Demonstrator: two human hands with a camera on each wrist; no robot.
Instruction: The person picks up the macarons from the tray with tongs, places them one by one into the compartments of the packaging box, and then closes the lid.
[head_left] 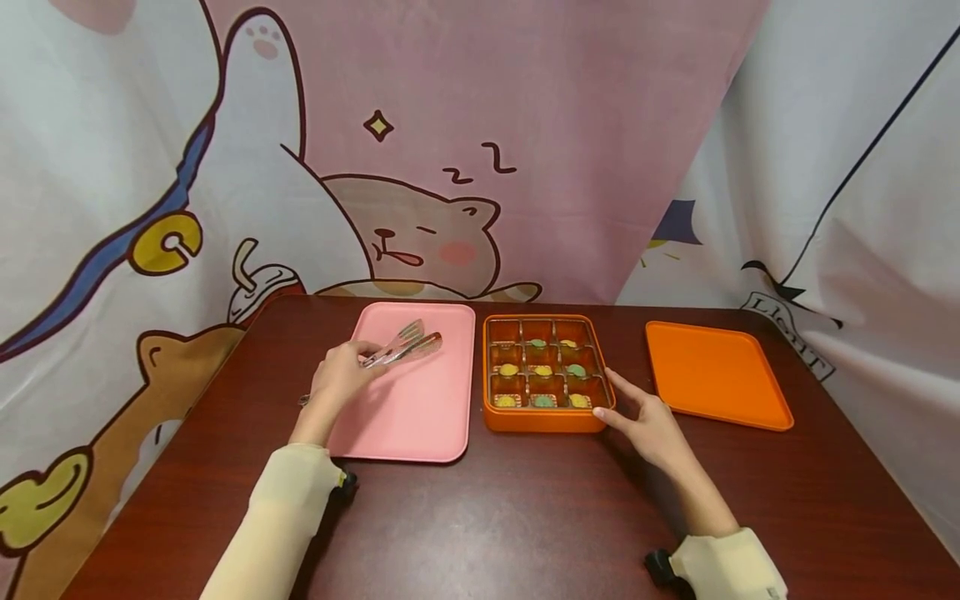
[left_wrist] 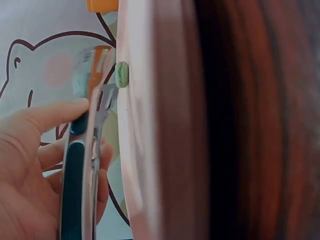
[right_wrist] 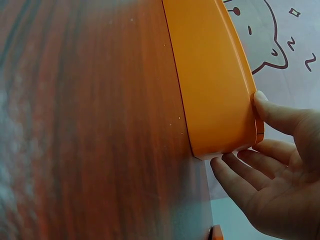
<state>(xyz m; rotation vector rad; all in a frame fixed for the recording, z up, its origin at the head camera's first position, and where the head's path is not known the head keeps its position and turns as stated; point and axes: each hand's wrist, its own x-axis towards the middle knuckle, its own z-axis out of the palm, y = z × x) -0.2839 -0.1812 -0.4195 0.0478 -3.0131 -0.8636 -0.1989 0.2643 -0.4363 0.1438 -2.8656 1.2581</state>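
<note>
My left hand grips a pair of clear-ended tongs by the handles, above the pink tray. In the left wrist view, a small green macaron-like piece sits on the tray by the tongs' tips; whether they touch it, I cannot tell. To the right stands an orange box with a clear divided insert. Yellow pieces and green pieces lie in several compartments; the back-left one shows no piece. My right hand holds the box's front right corner, thumb at the rim, fingers along the side.
An orange tray or lid lies flat at the right of the dark wooden table. A cartoon-printed curtain hangs directly behind the table and along both sides.
</note>
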